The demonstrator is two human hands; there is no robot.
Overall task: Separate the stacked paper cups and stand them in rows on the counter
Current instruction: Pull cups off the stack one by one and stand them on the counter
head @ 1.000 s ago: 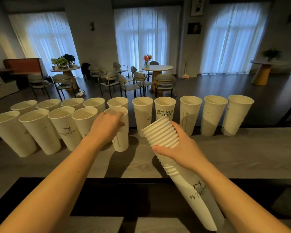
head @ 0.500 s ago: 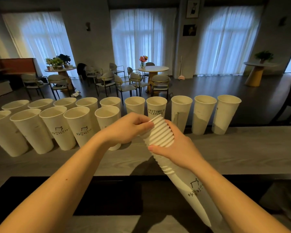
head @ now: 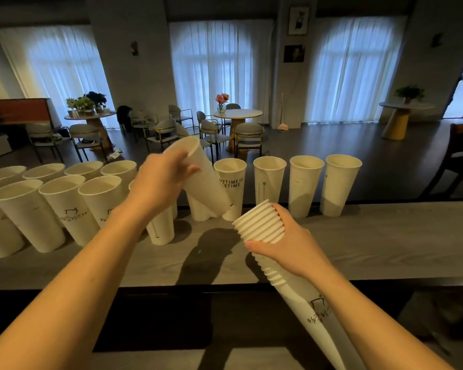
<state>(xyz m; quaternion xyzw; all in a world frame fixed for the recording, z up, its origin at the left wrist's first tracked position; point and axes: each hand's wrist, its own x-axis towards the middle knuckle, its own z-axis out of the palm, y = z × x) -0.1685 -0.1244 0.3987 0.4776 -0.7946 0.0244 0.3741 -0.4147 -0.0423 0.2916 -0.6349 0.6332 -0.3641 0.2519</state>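
**Cups mostly in rows, one in the air, a stack still to separate**

Work is well advanced, as far as I can judge. Your left hand (head: 162, 180) is closed around one tall white paper cup (head: 202, 177), held tilted above the long grey wooden counter (head: 385, 236) and touching nothing else. Your right hand (head: 289, 249) grips the nested stack of white paper cups (head: 259, 222), which leans with its mouths pointing up and away from you and its base toward you.

I take as landmark the standing cup with the black print "ANYTIME IS" (head: 231, 188). It belongs to the back row (head: 305, 182), which runs to both sides of it along the far edge of the counter. To the left of this cup and nearer to you stands the shorter front row (head: 59, 209). The stack shows many rims, so many cups are left.

For room: just in front of the printed cup and to its right, the counter is bare. The front row can grow there, in my opinion. The far edge is close behind the back row, so a push there may send a cup over. Your left forearm passes close above the front row; please lower the cup carefully.
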